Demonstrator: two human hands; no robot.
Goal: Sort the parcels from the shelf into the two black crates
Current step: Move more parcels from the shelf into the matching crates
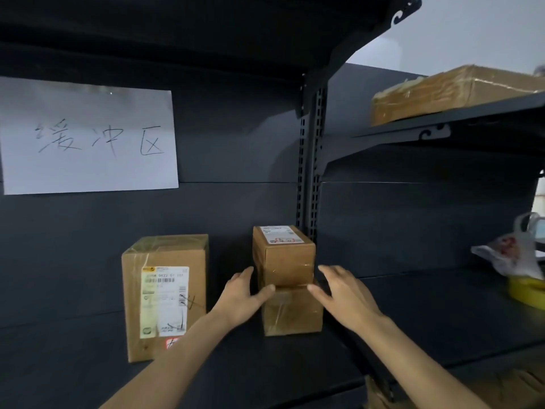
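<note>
Two small brown parcels are stacked on the black shelf (295,364). The top parcel (284,255) carries a white label on its lid, and the bottom parcel (292,312) is wrapped in clear tape. My left hand (244,296) lies against the stack's left side, with its thumb on the front at the seam between the parcels. On the right side, my right hand (345,296) has its fingers spread and its thumb tip at the front corner. A taller labelled parcel (165,296) stands upright to the left. No black crate is in view.
A white handwritten sign (88,137) hangs on the back panel. A slotted upright post (309,172) divides the shelving bays. On the right are a taped parcel (442,93) on the upper shelf, a plastic bag (513,252) and a yellow tape roll (528,290).
</note>
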